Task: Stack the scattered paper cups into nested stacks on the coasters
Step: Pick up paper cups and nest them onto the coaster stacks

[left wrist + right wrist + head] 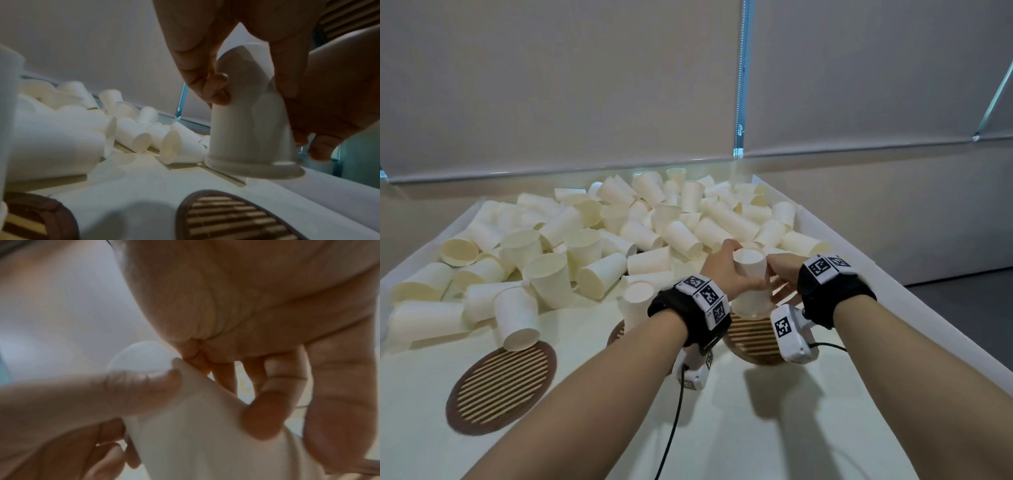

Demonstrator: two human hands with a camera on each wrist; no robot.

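Observation:
Two white paper cups [751,294] are nested upside down, the upper one tilted, and both my hands hold them just above the right coaster [753,342]. My left hand [726,270] grips the pair from the left, fingers [205,81] curled on the upper cup [242,69]. My right hand [782,274] pinches them from the right, thumb [144,386] and a fingertip [265,412] pressed on the cup wall [195,443]. The lower cup's rim [255,168] hangs a little above the table, behind the striped coaster [232,216].
A big heap of loose cups [619,226] fills the far half of the white table [722,428]. An upturned cup [635,305] stands on the middle coaster [616,334]. A tilted cup [517,318] touches the left coaster [503,383]. A raised edge [893,284] runs along the right.

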